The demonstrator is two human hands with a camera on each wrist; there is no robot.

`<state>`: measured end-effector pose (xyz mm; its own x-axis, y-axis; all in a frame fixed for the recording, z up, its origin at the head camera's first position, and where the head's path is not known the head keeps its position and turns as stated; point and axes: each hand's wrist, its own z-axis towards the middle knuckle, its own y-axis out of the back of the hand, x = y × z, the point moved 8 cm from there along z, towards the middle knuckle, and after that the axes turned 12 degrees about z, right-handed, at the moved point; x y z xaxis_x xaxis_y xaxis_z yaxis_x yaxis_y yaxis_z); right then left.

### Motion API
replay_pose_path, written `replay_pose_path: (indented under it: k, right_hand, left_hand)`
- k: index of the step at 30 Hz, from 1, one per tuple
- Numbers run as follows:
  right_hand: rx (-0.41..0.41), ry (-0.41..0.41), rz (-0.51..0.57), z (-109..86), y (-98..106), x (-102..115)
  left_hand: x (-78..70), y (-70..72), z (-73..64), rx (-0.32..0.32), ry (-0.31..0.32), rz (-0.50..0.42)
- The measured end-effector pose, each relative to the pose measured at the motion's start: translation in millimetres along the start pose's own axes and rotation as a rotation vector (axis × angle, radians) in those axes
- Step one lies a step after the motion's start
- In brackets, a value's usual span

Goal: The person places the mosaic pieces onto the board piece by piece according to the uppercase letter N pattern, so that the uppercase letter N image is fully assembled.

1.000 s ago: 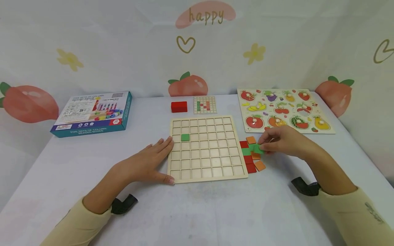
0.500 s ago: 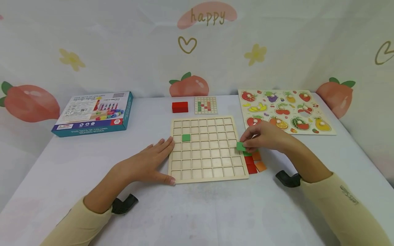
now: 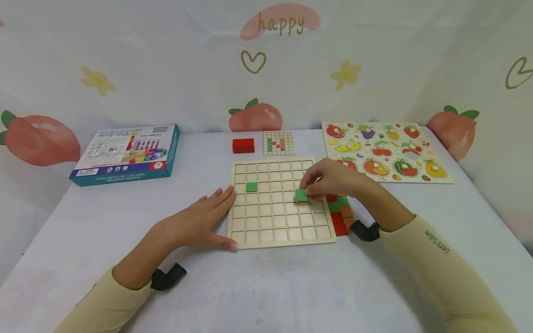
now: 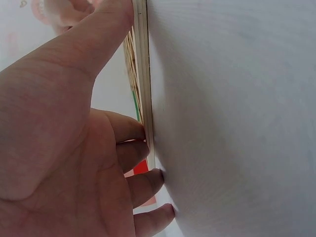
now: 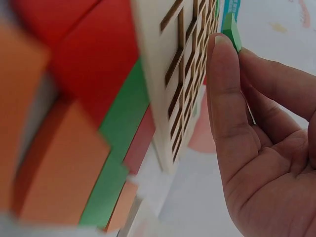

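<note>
A wooden grid board (image 3: 266, 210) lies flat in the middle of the table, one green square tile (image 3: 251, 187) sitting in a cell at its upper left. My left hand (image 3: 200, 222) rests at the board's left edge, fingers spread and thumb at the near corner. Between thumb and fingertips my right hand (image 3: 329, 179) pinches another green tile (image 3: 300, 195) over the right part of the grid. In the right wrist view that held tile (image 5: 231, 32) stands above the board's surface, gripped at its edge. Red tiles (image 3: 338, 223), green and orange ones lie against the board's right side.
Behind the board are a red block (image 3: 243, 145) and a small card with a coloured grid pattern (image 3: 278, 143). A fruit puzzle board (image 3: 387, 152) lies at the back right. At the back left is a teal-edged box (image 3: 125, 155). A printed cloth hangs behind.
My right hand has carried the green tile leftward from the loose pile, across the board's right edge and over the grid. The left hand has stayed in place.
</note>
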<state>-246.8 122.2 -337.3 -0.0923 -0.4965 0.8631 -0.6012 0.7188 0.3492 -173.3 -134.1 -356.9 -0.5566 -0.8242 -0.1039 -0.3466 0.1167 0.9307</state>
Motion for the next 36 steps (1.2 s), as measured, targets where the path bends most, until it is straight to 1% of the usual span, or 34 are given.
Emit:
replay_pose_path:
  k: [3, 9, 20, 28, 36]
  right_hand:
    - [0.011, 0.021, 0.010, 5.1, -6, 6]
    - [0.032, 0.020, 0.057, 17.7, -17, 14]
    - [0.088, 0.049, 0.064, 41.8, -46, 36]
    - [0.094, 0.044, 0.106, 55.5, -65, 42]
    - [0.102, 0.072, 0.054, 65.5, -79, 52]
  left_hand:
    - [0.5, -0.9, 0.4, 0.000, -0.001, 0.001]
    - [1.1, -1.1, 1.2, 0.000, -0.001, 0.006]
    - [-0.6, 1.8, -0.2, 0.009, 0.003, -0.009]
    - [0.1, 1.0, -0.2, 0.008, -0.004, -0.014]
    - [0.9, 0.2, -1.1, 0.007, -0.008, -0.022]
